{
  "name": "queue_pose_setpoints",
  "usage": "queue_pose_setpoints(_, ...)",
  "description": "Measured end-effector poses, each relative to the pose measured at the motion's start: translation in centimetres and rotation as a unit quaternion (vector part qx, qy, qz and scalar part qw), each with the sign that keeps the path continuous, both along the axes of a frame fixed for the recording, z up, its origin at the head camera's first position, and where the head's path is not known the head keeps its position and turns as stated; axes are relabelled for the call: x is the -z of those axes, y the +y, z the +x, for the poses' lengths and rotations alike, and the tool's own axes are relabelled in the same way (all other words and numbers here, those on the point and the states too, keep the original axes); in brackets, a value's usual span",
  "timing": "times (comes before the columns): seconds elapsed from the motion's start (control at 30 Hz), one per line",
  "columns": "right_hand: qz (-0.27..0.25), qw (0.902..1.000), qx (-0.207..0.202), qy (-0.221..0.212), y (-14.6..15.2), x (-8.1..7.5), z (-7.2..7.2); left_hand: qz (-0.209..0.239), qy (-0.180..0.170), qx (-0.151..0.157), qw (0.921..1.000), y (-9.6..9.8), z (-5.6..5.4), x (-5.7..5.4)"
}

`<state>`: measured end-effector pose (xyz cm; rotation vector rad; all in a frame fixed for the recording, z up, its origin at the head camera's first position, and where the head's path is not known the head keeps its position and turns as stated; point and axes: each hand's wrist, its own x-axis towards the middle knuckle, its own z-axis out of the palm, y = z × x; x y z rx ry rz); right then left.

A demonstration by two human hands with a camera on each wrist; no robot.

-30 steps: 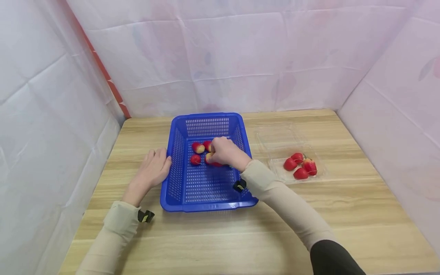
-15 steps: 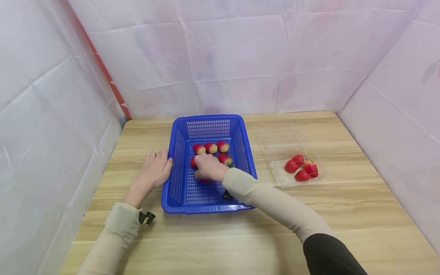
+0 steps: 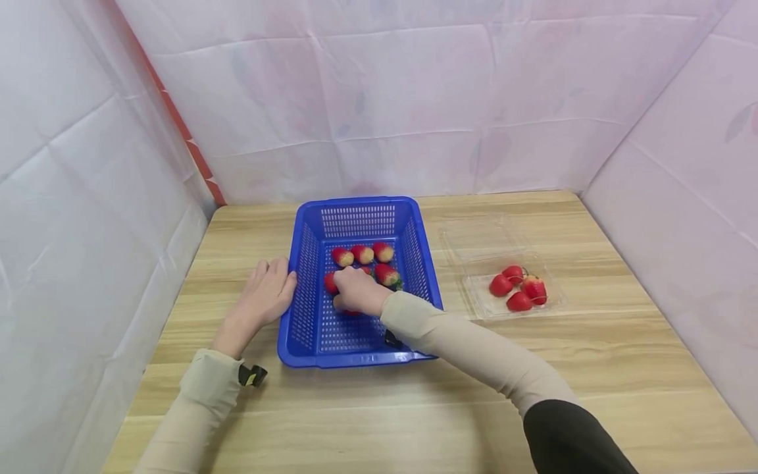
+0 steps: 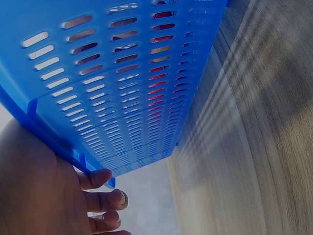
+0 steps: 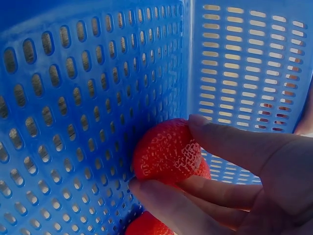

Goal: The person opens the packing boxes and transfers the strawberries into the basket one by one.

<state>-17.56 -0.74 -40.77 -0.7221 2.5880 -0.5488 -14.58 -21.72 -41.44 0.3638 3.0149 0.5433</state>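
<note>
A blue plastic basket (image 3: 358, 359) with slotted walls stands on the table, several strawberries on its floor. My right hand (image 3: 358, 291) reaches inside, and in the right wrist view its thumb and fingers pinch a red strawberry (image 5: 166, 149) low over the floor. Behind it sits a row: a left strawberry (image 3: 342, 257), a middle strawberry (image 3: 362, 254) and a right strawberry (image 3: 383, 251). A green-tipped strawberry (image 3: 387, 276) is beside the hand, which hides part of the others. My left hand (image 3: 265, 289) rests against the left rim, fingers loosely extended outside it, thumb touching the edge.
To the right lies a clear plastic clamshell box (image 3: 480, 303), its lid folded open toward the back. Several red strawberries (image 3: 519, 301) are in its near half. White cloth walls (image 3: 403, 99) enclose the wooden table (image 3: 379, 421) at the back and sides.
My right hand has moved left and nearer inside the basket, uncovering the back row and the green-tipped strawberry. Over the last half second it has barely shifted. The left hand has stayed at the rim.
</note>
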Motion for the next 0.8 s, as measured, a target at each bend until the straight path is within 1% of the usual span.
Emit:
queue_pose_setpoints(0.37,-0.01,0.9989,-0.019,-0.042,-0.1,-0.1,0.3,-0.001,-0.003,-0.004,1.0,0.0,-0.1,0.0)
queue_pose_setpoints(0.57,0.023,0.9995,-0.016,-0.011,0.0,-0.7,0.7,0.0,-0.004,-0.004,1.0,0.1,0.0,0.0)
queue_pose_setpoints(0.8,0.055,0.9981,-0.013,0.025,0.5,-2.9,1.2,-0.002,-0.003,-0.004,1.0,0.0,0.0,0.0)
